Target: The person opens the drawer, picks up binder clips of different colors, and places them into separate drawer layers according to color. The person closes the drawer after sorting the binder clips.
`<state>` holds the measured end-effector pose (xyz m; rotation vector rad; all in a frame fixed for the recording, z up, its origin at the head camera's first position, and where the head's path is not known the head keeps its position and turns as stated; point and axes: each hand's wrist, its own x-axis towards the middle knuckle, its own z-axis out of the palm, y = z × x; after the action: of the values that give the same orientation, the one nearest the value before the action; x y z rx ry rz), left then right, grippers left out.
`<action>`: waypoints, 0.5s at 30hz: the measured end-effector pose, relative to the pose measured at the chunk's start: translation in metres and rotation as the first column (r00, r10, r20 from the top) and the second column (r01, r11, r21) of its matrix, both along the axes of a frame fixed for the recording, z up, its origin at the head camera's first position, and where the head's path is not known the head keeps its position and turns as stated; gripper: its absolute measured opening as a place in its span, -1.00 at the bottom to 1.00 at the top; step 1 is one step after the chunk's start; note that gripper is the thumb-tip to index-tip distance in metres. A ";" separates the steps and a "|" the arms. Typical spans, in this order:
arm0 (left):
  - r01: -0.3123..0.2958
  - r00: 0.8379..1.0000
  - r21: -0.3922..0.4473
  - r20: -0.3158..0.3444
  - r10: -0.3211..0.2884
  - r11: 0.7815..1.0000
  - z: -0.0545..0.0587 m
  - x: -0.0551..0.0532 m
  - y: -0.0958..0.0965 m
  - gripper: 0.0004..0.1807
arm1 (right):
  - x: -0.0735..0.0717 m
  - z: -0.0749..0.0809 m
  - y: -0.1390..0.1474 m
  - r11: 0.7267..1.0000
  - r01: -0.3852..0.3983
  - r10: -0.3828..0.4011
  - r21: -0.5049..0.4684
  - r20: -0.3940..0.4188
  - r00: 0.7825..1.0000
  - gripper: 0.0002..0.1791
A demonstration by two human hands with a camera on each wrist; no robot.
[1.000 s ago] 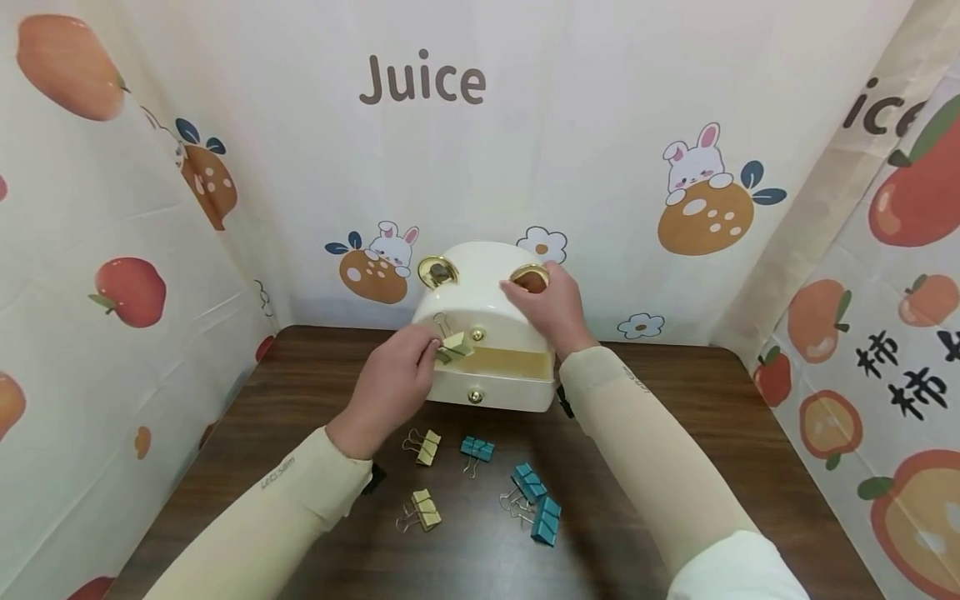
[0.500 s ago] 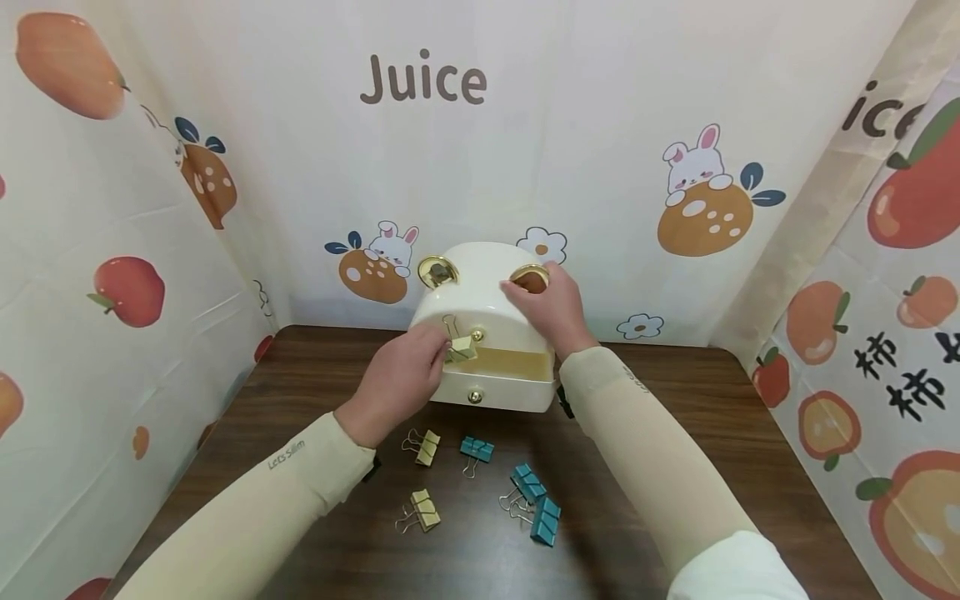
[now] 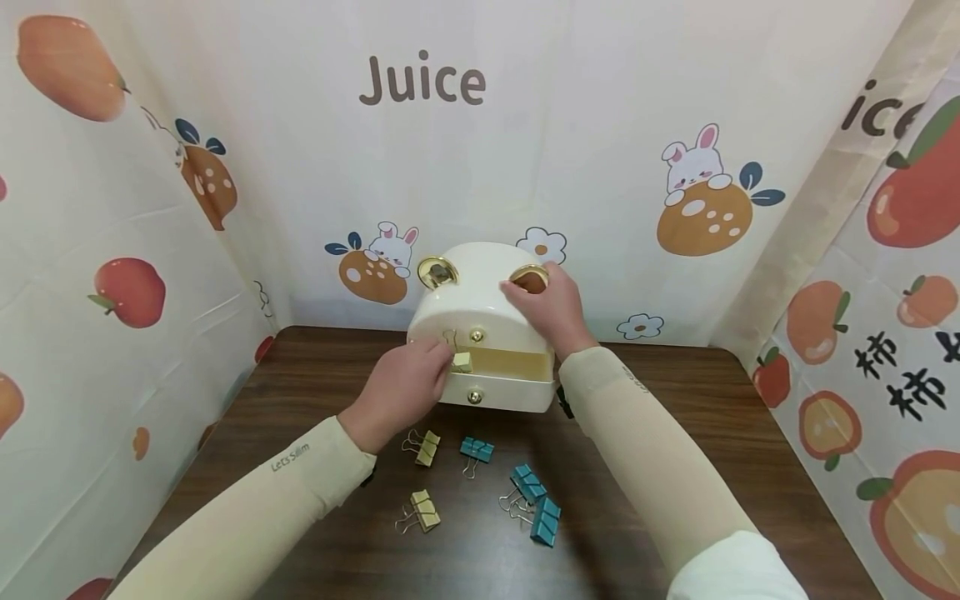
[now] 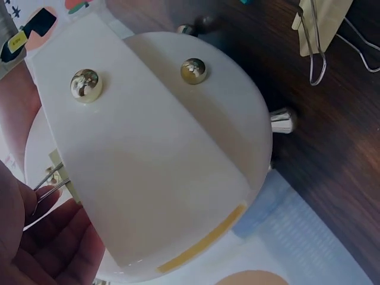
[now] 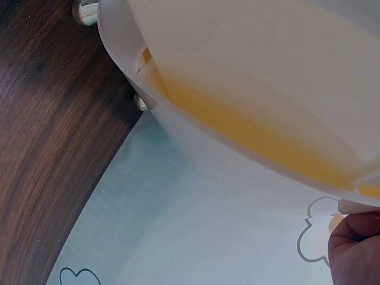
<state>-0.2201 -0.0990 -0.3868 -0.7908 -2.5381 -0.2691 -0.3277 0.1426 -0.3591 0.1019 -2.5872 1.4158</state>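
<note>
A white rounded drawer box [image 3: 480,292] with gold-rimmed ears stands at the back of the table, its lower drawer [image 3: 517,398] pulled out. My left hand [image 3: 401,383] pinches a pale yellow binder clip [image 3: 462,363] by its wire handles, low over the left end of that drawer. In the left wrist view, the fingers [image 4: 59,243] hold the wires beside the drawer's wall, which partly hides the clip's body. My right hand [image 3: 553,308] grips the box's right ear [image 3: 531,278] between thumb and fingers. The right wrist view shows this hand [image 5: 356,246] at the rim.
Two more yellow binder clips [image 3: 425,510] lie on the wooden table [image 3: 637,483] in front of the box. Several teal binder clips [image 3: 546,522] lie to their right, two of them close together. A printed curtain [image 3: 585,125] hangs right behind the box.
My left hand has moved right and the yellow binder clip has gone down from in front of the upper drawer to the opened lower one. My right hand stays on the ear.
</note>
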 end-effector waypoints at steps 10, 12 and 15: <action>-0.011 1.000 -0.021 -0.013 0.011 1.000 -0.008 -0.002 0.003 -0.81 | -0.001 0.000 0.001 1.000 -0.006 0.006 -0.018 0.007 1.000 -0.38; -0.035 0.999 -0.018 -0.010 0.035 0.999 -0.010 -0.001 0.004 -0.79 | -0.001 -0.001 0.001 1.000 -0.004 0.004 -0.018 0.005 1.000 -0.38; -0.070 0.998 0.002 -0.004 0.070 0.998 -0.012 0.000 0.006 -0.77 | -0.001 -0.001 0.000 1.000 -0.005 0.005 -0.023 0.005 1.000 -0.39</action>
<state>-0.2203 -0.0933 -0.3991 -0.6991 -2.5557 -0.2459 -0.3286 0.1429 -0.3600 0.1014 -2.5758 1.4481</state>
